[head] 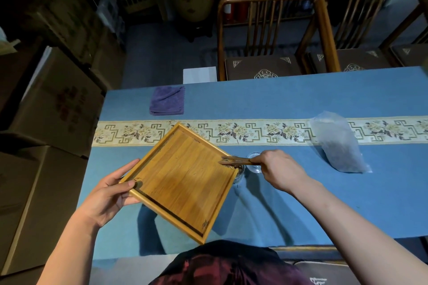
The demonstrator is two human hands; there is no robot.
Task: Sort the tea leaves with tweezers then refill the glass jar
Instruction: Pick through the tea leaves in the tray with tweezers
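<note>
Tablecloth point(301, 192) blue, chairs point(266, 37) behind, boxes point(46, 122) left

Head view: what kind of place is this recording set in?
Probably a tea shop's tasting or back room: a table under blue cloth with a floral brocade runner, carved wooden chairs with patterned cushions, and stacked cardboard boxes beside it.

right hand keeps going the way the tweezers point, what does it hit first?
The right hand aims the tweezers leftward, tips already over the right corner of the wooden tray. Going on, they would likely meet the tray floor first, though their height above it is unclear.
</note>
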